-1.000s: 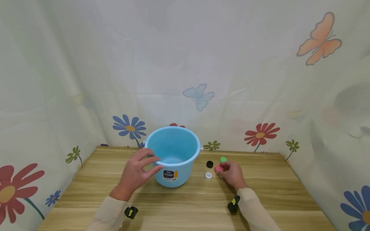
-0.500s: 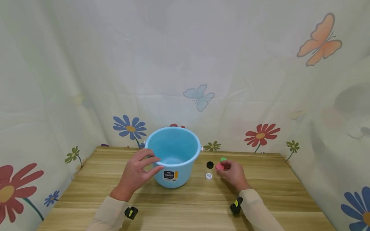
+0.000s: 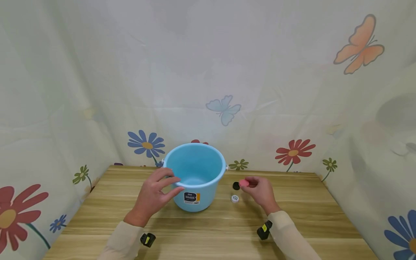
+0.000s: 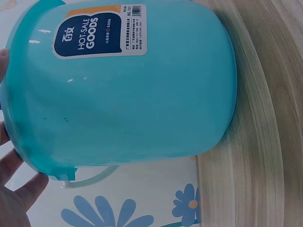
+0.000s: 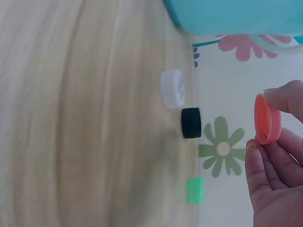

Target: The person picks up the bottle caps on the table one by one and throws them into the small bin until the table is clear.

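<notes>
A light blue bucket stands upright with a label on its front. My left hand grips its rim at the near left, and in the left wrist view fingers lie along that rim. Between thumb and fingers my right hand pinches a pink bottle cap, raised over the table with its hollow side showing in the right wrist view. A black cap, a white cap and a green cap rest on the wood. The green one is hidden behind the right hand in the head view.
The wooden tabletop ends at the back against a cloth sheet printed with flowers and butterflies. Both wrists wear small black devices. The bucket's handle hangs on its far side.
My right hand has lifted the pink cap from beside the green one and moved it slightly left, toward the black cap. The left hand stays on the bucket's rim.
</notes>
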